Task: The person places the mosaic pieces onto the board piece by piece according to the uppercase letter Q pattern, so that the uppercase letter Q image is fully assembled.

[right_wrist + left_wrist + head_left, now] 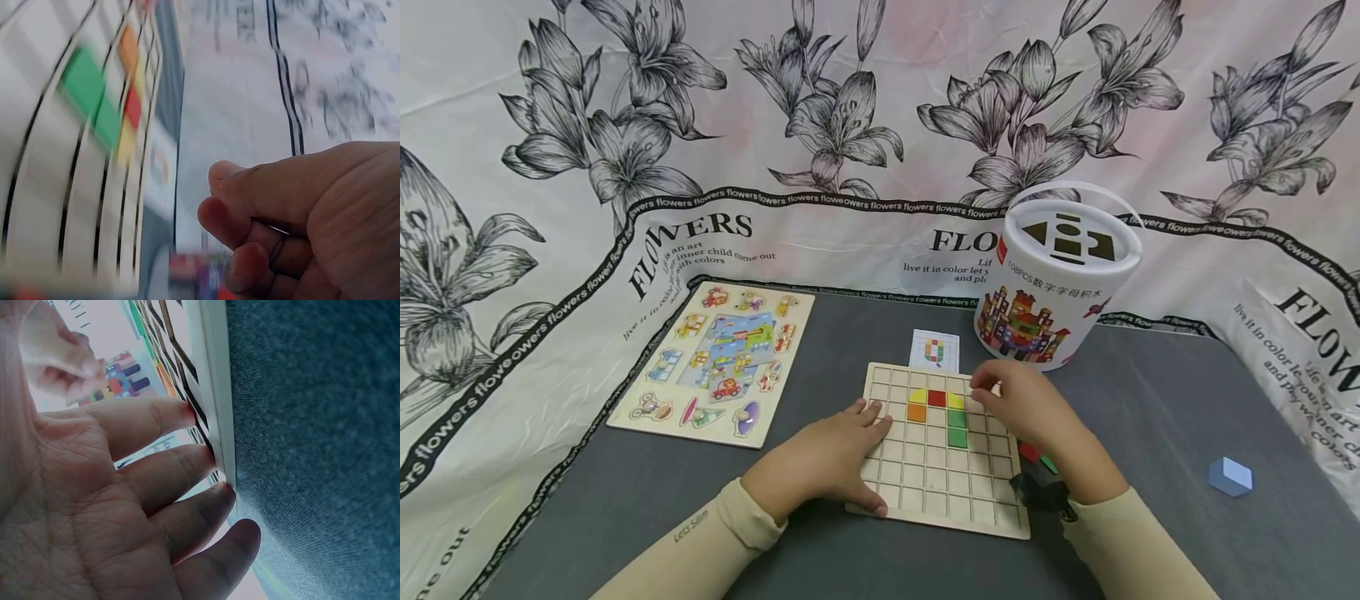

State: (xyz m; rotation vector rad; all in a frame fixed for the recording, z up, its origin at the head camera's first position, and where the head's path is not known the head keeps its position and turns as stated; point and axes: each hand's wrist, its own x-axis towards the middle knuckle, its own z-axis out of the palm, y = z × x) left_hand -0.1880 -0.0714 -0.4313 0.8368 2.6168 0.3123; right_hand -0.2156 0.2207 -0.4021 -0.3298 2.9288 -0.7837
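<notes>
A wooden grid board (917, 475) lies on the dark table. On it sit an orange square (917, 412), a red square (937, 398), two yellow pieces with a curved edge and two green squares (957, 437). My left hand (826, 457) rests spread along the board's left side, fingertips touching its edge in the left wrist view. Above the board's upper right corner is my right hand (1026, 404). Its thumb and index fingertips (226, 219) meet, the other fingers curl, and no piece shows between them. A card (934, 350) with a coloured block pattern lies behind the board.
A white bucket (1052, 292) with a handle stands at the back right. Red and green pieces (1030, 451) lie partly hidden under the right forearm. A blue block (1230, 476) is far right. At left lies a picture puzzle board (715, 367). Flowered cloth (850, 242) hangs behind.
</notes>
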